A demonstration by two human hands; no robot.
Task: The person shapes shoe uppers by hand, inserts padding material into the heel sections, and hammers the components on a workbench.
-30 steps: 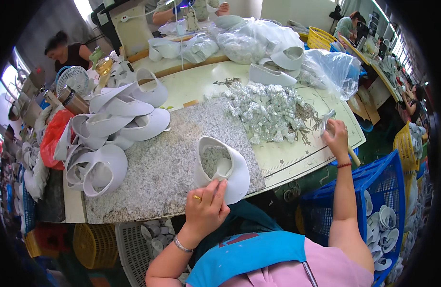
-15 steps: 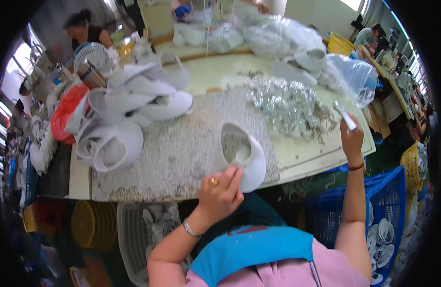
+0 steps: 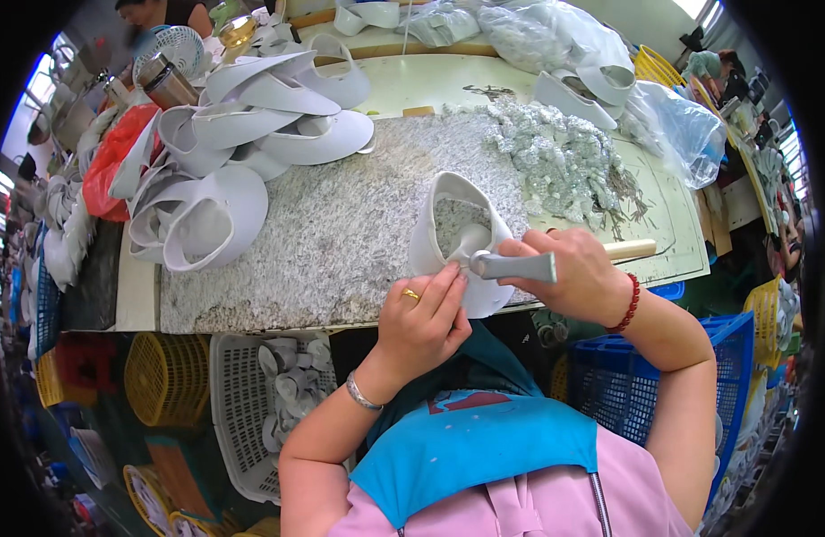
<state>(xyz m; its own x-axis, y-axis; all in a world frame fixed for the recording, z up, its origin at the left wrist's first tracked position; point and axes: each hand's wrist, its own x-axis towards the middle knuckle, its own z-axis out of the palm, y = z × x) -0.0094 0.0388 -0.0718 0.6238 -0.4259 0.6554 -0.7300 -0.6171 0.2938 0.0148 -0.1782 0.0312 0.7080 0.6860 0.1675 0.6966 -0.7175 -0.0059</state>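
Observation:
A white visor-shaped piece (image 3: 422, 240) with a large ring opening lies near the front edge of the table. A small white rounded part (image 3: 471, 240) shows at the lower side of its opening. My left hand (image 3: 421, 309) is closed at the lower rim, thumb and fingertips pinching there; anything tiny between them is hidden. My right hand (image 3: 578, 268) grips a hammer with a grey metal head (image 3: 524, 267) and a wooden handle (image 3: 633, 250). The hammer's round face is right beside my left fingertips, over the piece.
A heap of similar white pieces (image 3: 273, 112) covers the left of the worn grey work surface (image 3: 341, 215). Shiny silvery bits (image 3: 555, 157) are piled at the right. A red bag (image 3: 115, 170), a white basket (image 3: 229, 421) and a blue crate (image 3: 609, 385) surround me; co-workers sit beyond.
My right hand has come down and left with the hammer, from raised at the right to over the white piece. My left hand stays at its rim. The head view has shifted slightly.

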